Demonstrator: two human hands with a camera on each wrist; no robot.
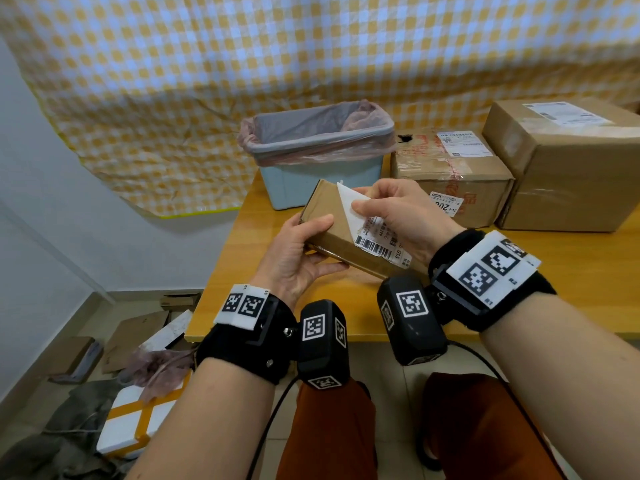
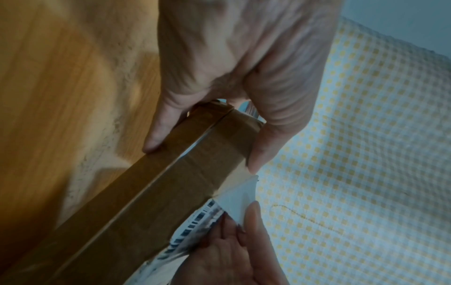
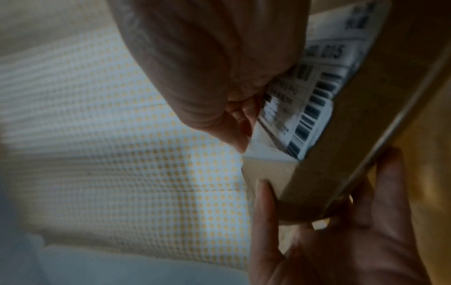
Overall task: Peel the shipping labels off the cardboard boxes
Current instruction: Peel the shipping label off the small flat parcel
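I hold a small flat cardboard box point(image 1: 329, 216) tilted above the yellow table point(image 1: 571, 271). My left hand point(image 1: 301, 251) grips its near left end, thumb on top and fingers underneath; the left wrist view shows this grip on the box point(image 2: 151, 192). A white shipping label point(image 1: 377, 237) with a barcode sits on the box's top face. Its far corner is lifted and folded back, white underside showing. My right hand point(image 1: 391, 209) pinches that peeled corner. The right wrist view shows the label point(image 3: 300, 108) bending away from the box point(image 3: 366, 115).
A light blue bin point(image 1: 318, 150) lined with a pinkish bag stands behind the box. Two larger labelled cardboard boxes point(image 1: 453, 174) point(image 1: 568, 161) stand at the back right. A yellow checked cloth point(image 1: 277, 46) hangs behind. Flattened cardboard and foam point(image 1: 135, 410) lie on the floor, left.
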